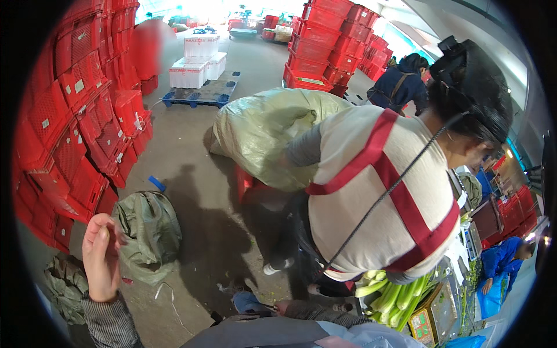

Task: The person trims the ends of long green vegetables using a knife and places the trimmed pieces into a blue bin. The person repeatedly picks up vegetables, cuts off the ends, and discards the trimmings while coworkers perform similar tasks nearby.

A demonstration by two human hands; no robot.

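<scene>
My left hand (102, 256) is raised at the lower left, its fingers curled, beside a green woven sack (150, 235) on the floor. Whether it holds anything small does not show. Low in the middle, close to my body, my right hand (283, 307) is small and partly hidden; a thin dark item lies by its fingers, and its grip is unclear. Bunches of celery (398, 300) lie on the worktable at the lower right, beside a yellow-rimmed metal scale (435, 311).
A co-worker (383, 191) bends close in front, an arm at a large pale green sack (265, 130). Stacked red plastic crates (69, 139) line the left. Farther back, white boxes (201, 45) stand on a blue-edged pallet (196, 98). Another sack (65, 287) lies at the lower left.
</scene>
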